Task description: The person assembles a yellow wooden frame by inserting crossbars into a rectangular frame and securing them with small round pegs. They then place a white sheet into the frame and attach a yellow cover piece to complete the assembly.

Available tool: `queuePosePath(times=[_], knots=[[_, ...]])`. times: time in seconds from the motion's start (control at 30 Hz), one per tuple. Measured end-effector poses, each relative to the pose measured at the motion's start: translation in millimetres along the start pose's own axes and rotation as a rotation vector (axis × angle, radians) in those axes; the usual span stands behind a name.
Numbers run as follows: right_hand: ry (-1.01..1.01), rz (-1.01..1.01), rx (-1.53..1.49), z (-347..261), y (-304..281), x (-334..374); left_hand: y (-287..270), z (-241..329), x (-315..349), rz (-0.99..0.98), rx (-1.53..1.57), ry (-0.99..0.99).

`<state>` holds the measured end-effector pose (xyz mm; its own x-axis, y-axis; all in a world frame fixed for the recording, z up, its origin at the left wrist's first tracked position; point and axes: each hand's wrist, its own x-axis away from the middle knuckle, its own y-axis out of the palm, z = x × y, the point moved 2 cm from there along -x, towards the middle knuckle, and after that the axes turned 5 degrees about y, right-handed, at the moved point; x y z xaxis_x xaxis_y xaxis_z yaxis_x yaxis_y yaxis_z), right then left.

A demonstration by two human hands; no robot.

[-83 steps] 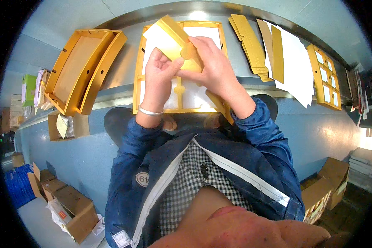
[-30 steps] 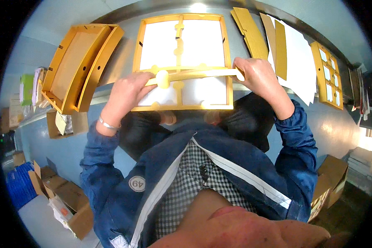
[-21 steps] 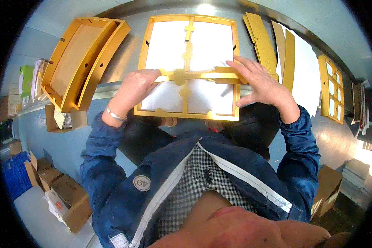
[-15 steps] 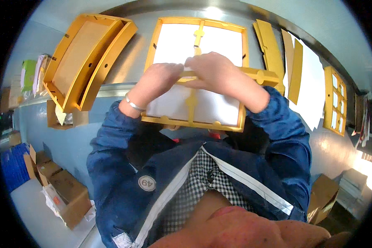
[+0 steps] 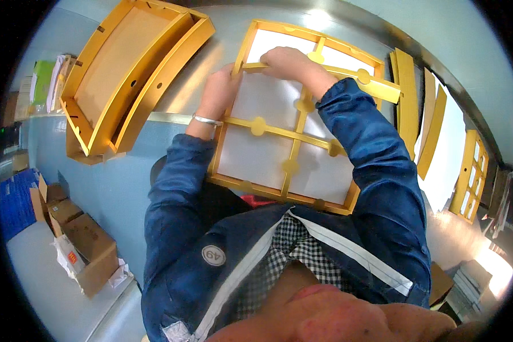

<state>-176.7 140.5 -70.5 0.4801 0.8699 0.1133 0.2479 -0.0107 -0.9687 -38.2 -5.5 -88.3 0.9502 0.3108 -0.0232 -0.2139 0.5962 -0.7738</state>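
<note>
A shallow yellow cardboard tray [image 5: 265, 192] with a white bottom lies slightly turned before me. A lengthwise yellow divider strip [image 5: 295, 149] with round tabs runs through it, crossed near the middle by another strip [image 5: 257, 125]. Toward the tray's far end, my right hand [image 5: 288, 64] grips a second crosswise strip [image 5: 382, 88], whose right end juts over the tray's right wall. My left hand [image 5: 221, 91] is closed around the tray's left wall, close to that strip's left end; its fingertips are partly hidden.
Two nested yellow trays [image 5: 97, 122] stand at the left. Flat yellow pieces [image 5: 406, 85], white sheets [image 5: 444, 165] and a smaller divided yellow tray [image 5: 467, 188] lie to the right. An open brown carton [image 5: 91, 245] sits at lower left.
My right hand has moved the strip from the tray's middle toward its far end. My left hand has shifted to the left wall. The middle crosswise strip is now uncovered; the tray appears turned.
</note>
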Motion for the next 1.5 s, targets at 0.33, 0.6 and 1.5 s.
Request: queuePosePath(times=[0.33,0.6,1.5], knots=[[0.037,0.075,0.075,-0.2,29.0,-24.2,6.0,-12.9,-7.9,0.052,-0.078,0.15],[-0.031,0.365,0.119,-5.0,-4.7,14.4,0.1,-5.4,0.6,0.061,-0.086,0.077],[0.203,-0.392,-0.615,89.9,-23.0,109.1,125.5,126.6,13.1,0.107,-0.045,0.048]])
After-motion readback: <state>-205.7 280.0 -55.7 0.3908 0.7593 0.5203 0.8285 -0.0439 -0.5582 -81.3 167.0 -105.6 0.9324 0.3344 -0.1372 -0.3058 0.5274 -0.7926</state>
